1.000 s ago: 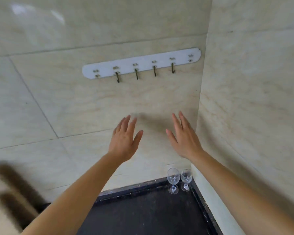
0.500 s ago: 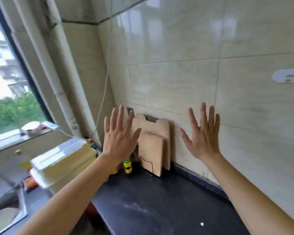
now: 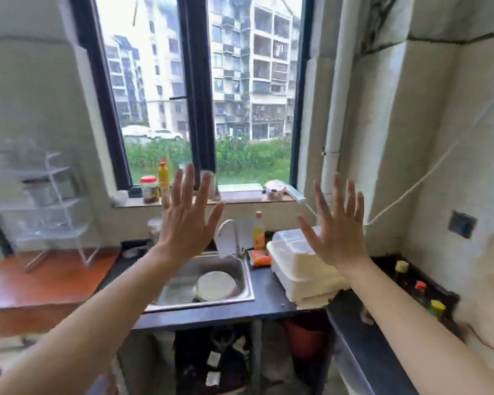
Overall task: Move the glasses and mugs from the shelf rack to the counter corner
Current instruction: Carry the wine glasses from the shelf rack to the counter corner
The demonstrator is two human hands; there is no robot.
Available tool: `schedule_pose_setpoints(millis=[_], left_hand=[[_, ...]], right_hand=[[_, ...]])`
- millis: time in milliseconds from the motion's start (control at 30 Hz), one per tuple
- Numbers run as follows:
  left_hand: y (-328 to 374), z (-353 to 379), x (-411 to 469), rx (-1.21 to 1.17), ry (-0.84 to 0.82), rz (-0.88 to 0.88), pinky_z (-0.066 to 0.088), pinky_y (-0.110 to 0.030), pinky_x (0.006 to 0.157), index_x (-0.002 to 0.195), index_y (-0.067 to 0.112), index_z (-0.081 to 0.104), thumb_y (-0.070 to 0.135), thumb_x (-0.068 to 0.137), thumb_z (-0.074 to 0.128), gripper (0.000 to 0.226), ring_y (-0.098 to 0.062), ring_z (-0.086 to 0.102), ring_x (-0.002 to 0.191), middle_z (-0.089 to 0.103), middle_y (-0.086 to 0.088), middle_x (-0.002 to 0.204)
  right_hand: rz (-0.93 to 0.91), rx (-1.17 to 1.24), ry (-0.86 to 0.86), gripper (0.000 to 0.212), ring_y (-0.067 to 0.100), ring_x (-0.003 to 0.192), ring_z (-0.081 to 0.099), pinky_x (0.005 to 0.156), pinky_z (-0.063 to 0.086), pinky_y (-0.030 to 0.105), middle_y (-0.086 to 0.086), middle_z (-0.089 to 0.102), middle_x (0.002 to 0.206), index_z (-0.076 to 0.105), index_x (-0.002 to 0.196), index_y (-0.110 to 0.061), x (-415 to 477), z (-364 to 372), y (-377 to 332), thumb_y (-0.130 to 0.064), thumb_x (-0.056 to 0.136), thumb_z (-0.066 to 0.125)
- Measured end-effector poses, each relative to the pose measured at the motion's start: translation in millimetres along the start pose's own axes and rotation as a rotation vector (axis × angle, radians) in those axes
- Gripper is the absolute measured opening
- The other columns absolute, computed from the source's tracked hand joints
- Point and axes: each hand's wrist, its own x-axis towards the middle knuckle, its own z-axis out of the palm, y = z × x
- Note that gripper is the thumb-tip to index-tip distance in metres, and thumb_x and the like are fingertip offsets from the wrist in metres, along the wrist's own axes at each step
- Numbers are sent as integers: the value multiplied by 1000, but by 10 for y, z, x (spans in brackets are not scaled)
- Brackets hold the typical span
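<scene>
A white wire shelf rack (image 3: pixel 49 206) stands at the far left on a reddish-brown table (image 3: pixel 40 283); it is blurred, with clear glassware faintly visible on its tiers. My left hand (image 3: pixel 187 220) is raised in front of the window sill, palm forward and fingers spread, holding nothing. My right hand (image 3: pixel 337 232) is raised the same way over a white lidded box (image 3: pixel 297 266), empty too. Both hands are well to the right of the rack. The counter corner with the wine glasses is out of view.
A steel sink (image 3: pixel 206 283) with a plate in it and a tap (image 3: pixel 231 235) sits below my hands in the dark counter (image 3: pixel 271 306). Bottles and jars line the window sill (image 3: pixel 160 183). More bottles (image 3: pixel 419 292) stand along the right wall.
The view has swung far left, from the tiled corner with two wine glasses, past the cutting boards, to the window and sink. Both hands stay raised, open and empty.
</scene>
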Motion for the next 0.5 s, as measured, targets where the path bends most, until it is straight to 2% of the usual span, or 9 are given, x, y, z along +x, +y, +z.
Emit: schedule_pose_setpoints(millis=[167, 333, 500], left_hand=[[-1479, -409, -282, 148, -16, -190, 8, -63, 118, 159, 22, 13, 60, 97, 25, 74, -34, 0, 152, -2, -12, 167], [-2675, -623, -703, 295, -45, -391, 3, -57, 119, 159, 24, 10, 63, 96, 22, 75, -28, -5, 153, -9, -7, 167], [-3712, -670, -1008, 380, -71, -542, 7, -56, 120, 158, 23, 13, 65, 95, 20, 76, -28, 0, 153, 1, -10, 167]], right_hand=[[-158, 169, -9, 77, 42, 155, 5, 124, 3, 57, 18, 9, 169, 26, 160, -21, 653, 782, -1601, -63, 97, 40], [-278, 333, -83, 84, 40, 156, -2, 124, 5, 57, 18, -1, 170, 15, 163, -20, 942, 1553, -2972, -67, 97, 38], [-429, 432, -152, 88, 40, 156, -1, 124, 9, 59, 20, -1, 169, 14, 162, -16, 1111, 2384, -4073, -65, 96, 44]])
